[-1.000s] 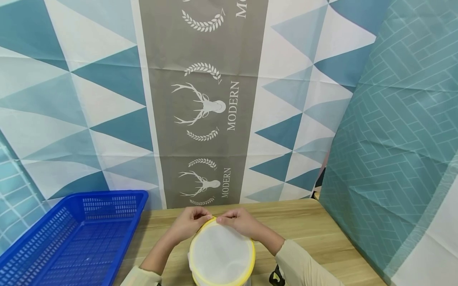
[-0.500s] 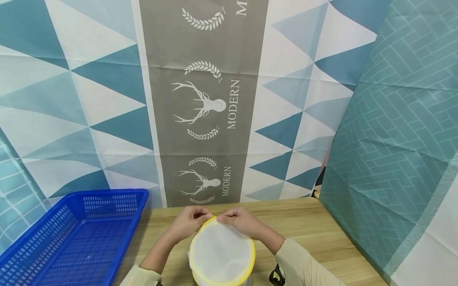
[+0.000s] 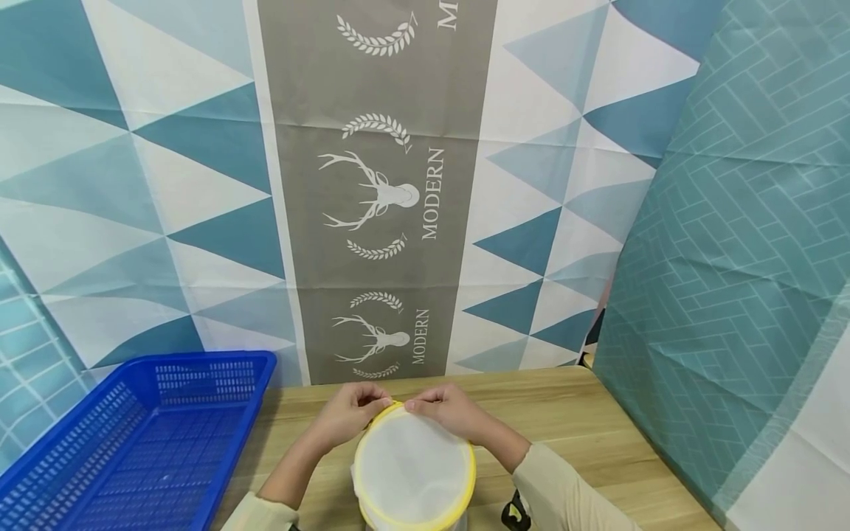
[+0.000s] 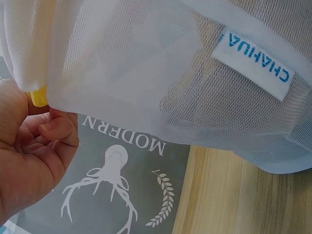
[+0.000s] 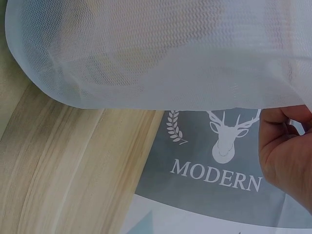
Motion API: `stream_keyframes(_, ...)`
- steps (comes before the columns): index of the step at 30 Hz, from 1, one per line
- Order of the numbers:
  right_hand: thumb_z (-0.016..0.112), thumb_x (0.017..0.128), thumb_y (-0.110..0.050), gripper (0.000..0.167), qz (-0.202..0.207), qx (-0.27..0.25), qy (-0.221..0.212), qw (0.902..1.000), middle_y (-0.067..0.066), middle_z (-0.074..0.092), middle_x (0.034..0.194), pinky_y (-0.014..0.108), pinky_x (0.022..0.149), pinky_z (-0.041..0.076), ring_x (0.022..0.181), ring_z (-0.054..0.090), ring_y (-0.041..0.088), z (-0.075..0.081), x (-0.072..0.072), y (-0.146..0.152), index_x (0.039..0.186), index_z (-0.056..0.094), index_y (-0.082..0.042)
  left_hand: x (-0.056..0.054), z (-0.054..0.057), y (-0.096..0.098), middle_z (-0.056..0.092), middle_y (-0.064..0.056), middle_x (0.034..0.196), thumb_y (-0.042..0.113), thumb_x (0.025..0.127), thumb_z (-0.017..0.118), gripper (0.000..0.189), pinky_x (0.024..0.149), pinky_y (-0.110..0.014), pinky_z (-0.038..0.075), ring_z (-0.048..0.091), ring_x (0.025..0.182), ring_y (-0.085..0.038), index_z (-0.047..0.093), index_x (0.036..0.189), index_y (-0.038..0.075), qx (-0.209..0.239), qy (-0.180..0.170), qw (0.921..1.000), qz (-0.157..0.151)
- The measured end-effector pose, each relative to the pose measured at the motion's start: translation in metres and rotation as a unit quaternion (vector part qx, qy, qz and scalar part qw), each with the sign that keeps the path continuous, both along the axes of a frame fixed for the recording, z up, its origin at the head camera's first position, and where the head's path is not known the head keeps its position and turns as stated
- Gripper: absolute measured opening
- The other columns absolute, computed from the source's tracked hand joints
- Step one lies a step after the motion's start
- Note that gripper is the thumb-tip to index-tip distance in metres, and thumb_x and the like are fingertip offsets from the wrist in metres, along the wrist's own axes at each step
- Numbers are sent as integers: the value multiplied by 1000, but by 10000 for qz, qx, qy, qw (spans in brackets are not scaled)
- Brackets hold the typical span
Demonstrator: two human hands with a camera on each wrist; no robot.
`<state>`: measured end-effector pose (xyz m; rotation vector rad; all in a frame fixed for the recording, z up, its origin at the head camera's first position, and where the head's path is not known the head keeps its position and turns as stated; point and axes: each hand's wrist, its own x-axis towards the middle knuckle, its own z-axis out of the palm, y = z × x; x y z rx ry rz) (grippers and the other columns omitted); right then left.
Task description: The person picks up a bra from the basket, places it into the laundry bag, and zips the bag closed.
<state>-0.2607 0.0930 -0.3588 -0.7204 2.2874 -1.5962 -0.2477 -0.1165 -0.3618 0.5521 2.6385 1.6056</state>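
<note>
A round white mesh laundry bag (image 3: 415, 468) with yellow trim stands at the bottom middle of the head view. My left hand (image 3: 352, 414) pinches the yellow edge at its far side with thumb and fingers. Just to the right, my right hand (image 3: 451, 414) pinches the same edge. In the left wrist view, the bag's fine mesh side (image 4: 131, 63) bears a white label (image 4: 256, 66) reading CHAHUA, and a bit of yellow trim (image 4: 40, 96) shows at the left hand's fingers. The right wrist view shows the mesh wall (image 5: 161, 58) beside the right hand, whose fingertips are partly hidden.
To the left stands a blue plastic basket (image 3: 249, 413) with slotted walls. Under the bag is a wood-grain table (image 3: 564, 435). A patterned cloth (image 3: 378, 243) hangs behind the table, and a teal sheet (image 3: 724, 295) hangs along the right side.
The laundry bag has shifted very slightly to the right, and my right hand with it. Both hands keep their pinch on the yellow edge.
</note>
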Motion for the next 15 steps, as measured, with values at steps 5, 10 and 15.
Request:
stream_keyframes(5,60,92,-27,31,-46,55,-61,10000,13,71,93,27,55,54,60,63,8,-1,-2,2,106,70,-2,0,0,0,61,-3,76,19,93,58,20,53,-24,45,50,60,-10,67,94,1,-10,7,10000,50)
stream_keyframes(10,60,92,-28,31,-42,25,-79,10000,13,71,97,27,56,54,62,64,9,-1,-2,3,107,70,-3,-1,-1,1,61,-3,75,20,93,58,20,53,-24,45,50,61,-10,67,94,2,-34,14,10000,50)
stream_keyframes(15,61,91,-29,31,-74,25,-69,9999,12,71,95,28,56,55,62,64,9,-2,-2,3,106,70,-3,0,-2,0,61,-3,75,20,92,59,19,53,-23,45,50,61,-10,67,93,2,-29,30,10000,72)
